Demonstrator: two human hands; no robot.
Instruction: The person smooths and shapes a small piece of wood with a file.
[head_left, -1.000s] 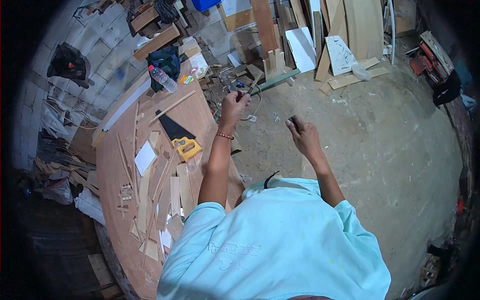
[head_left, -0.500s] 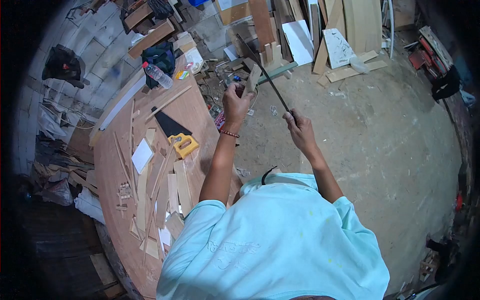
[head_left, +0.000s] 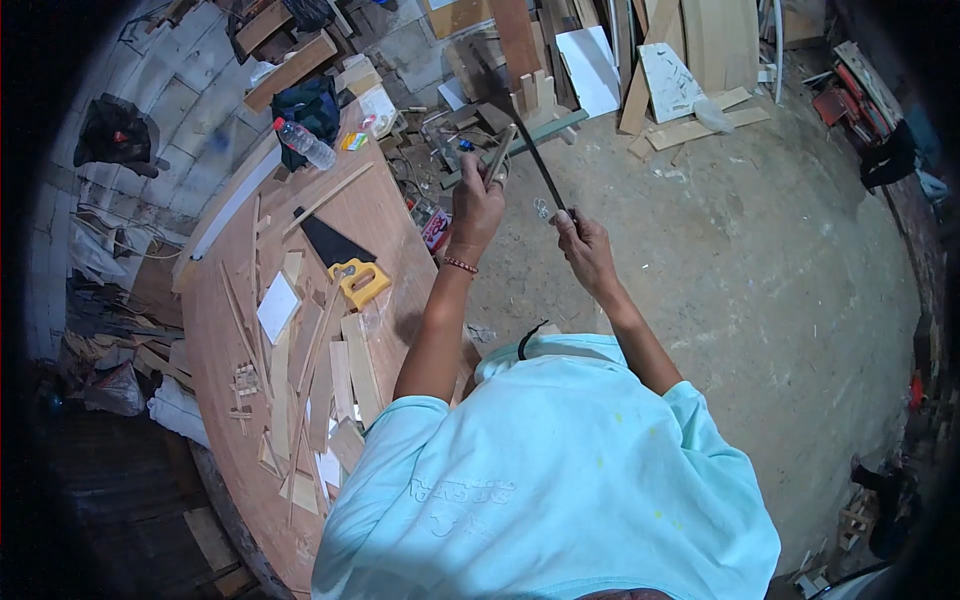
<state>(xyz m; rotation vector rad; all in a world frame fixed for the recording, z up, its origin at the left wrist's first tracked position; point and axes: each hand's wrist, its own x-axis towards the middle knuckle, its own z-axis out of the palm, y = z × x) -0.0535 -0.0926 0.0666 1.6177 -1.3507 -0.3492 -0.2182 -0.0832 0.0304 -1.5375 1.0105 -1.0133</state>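
Observation:
My left hand is closed around a small flat piece of wood, which points up and away from me. In my right hand is the grip end of a long, narrow dark blade. It slants up to the left, close beside the wood, and its far end is smeared by motion. Both hands are held out over the floor, just right of the workbench. On the bench, left of my forearm, lies a handsaw with a yellow handle.
Wood strips and a white tile-like piece lie on the bench. A plastic bottle rests at its far end beside a dark bag. Boards lean along the back, with a white panel among them.
The wood piece in my left hand has turned to show a narrower side. The blade has shifted and its far end now blurs beside the wood. The view has moved slightly.

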